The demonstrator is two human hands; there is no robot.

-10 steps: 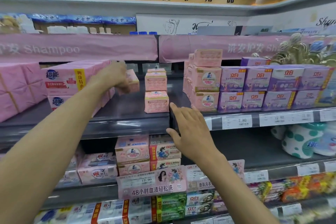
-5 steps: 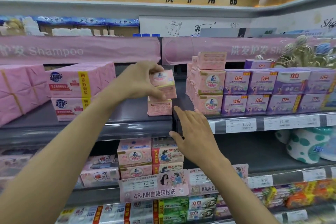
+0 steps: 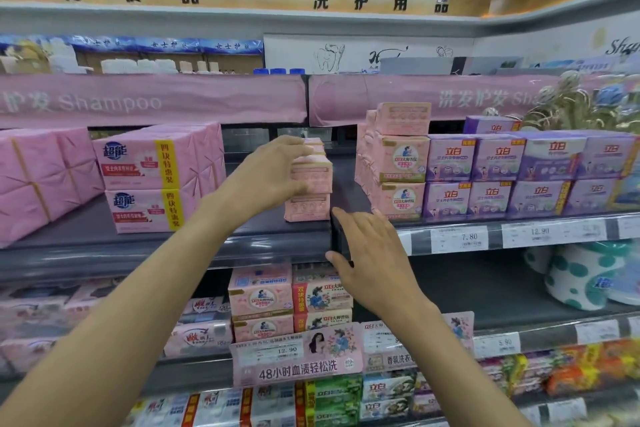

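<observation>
Half a second ago the left hand (image 3: 273, 173) held the pink soap box (image 3: 313, 177) tilted in the air. Now it sits level on the lower soap box (image 3: 306, 208), and the fingers still grasp its left side. The right hand (image 3: 374, 263) stays released, fingers straight, at the front edge of the dark shelf (image 3: 138, 246). Bare shelf lies on both sides, between the four-bar soap packs (image 3: 145, 184) and the stacked pink cartons (image 3: 398, 163).

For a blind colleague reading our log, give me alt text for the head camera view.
A person's left hand grips a small pink box atop a short stack on a dark store shelf, while the open right hand rests at the shelf's front edge. Pink packs and purple packs line the shelves around.
</observation>
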